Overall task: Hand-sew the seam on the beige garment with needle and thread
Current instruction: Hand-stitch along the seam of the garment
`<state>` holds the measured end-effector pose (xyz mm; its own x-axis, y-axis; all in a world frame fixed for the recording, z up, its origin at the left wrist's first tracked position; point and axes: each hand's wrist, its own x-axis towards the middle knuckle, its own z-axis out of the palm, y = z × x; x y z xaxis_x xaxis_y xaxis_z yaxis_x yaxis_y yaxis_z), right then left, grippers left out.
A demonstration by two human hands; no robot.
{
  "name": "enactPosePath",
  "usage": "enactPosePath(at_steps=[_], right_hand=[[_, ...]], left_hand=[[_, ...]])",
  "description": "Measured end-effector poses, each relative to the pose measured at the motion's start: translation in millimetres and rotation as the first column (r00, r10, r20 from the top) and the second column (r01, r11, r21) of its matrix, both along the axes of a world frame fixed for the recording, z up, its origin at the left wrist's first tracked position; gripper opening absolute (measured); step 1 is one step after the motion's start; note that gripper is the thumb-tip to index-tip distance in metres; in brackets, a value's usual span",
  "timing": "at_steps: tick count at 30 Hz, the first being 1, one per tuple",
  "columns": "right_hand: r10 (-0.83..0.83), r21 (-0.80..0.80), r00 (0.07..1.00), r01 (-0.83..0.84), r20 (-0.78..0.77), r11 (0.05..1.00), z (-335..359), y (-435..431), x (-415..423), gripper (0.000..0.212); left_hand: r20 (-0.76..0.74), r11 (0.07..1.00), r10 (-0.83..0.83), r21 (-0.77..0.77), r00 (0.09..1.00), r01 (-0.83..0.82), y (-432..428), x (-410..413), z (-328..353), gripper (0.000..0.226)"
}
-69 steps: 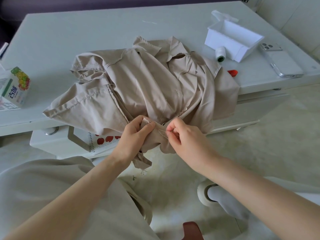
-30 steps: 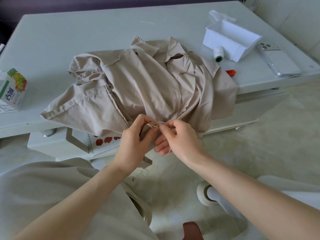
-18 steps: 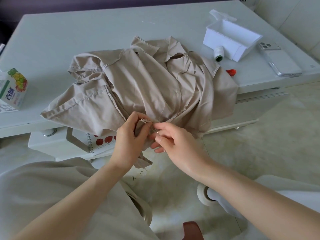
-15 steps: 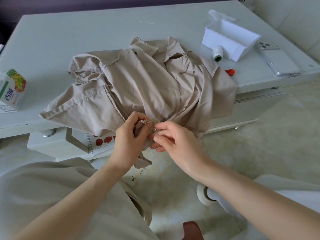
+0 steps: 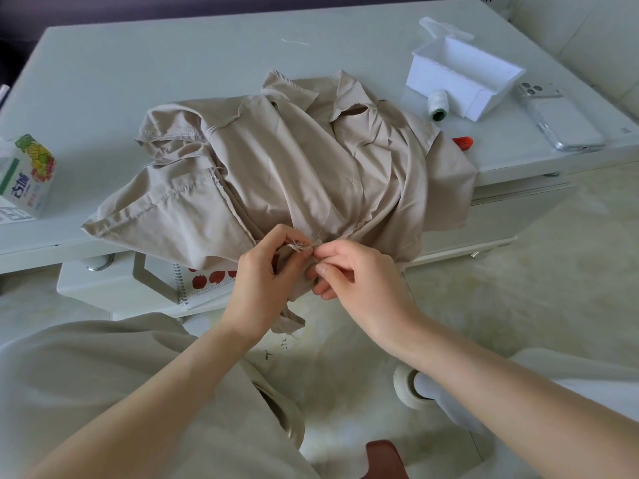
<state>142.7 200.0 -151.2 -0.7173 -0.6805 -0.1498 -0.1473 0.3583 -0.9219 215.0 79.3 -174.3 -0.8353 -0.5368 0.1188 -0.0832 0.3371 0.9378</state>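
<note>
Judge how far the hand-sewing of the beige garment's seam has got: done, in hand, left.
Done: the white thread spool lies out beside the open white plastic box. In hand: the left hand grips the beige cloth garment at a frayed edge; the right hand pinches that same edge, needle too small to see. Left: the edge looks raw, so most stitching probably remains.

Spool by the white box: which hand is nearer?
Right. The right hand is in front and left of the spool; the left hand is further left. Both pinch the garment.
</note>
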Motion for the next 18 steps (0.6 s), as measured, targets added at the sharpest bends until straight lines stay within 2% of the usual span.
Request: enactPosePath(at_steps=[8,18], right_hand=[[-0.046,0.019,0.997,0.047,-0.058,0.999,-3.3,-2.7,-3.6,0.008],[0.036,0.096,0.978,-0.016,-0.208,0.995,-2.3,4.4,-1.1,0.008]], left_hand=[[0.038,1.000,-0.008,0.014,0.999,0.008,-0.6,-2.4,-3.2,0.011],[0.019,0.976,0.050,0.210,0.999,-0.053,0.8,-5.3,3.5,0.006]])
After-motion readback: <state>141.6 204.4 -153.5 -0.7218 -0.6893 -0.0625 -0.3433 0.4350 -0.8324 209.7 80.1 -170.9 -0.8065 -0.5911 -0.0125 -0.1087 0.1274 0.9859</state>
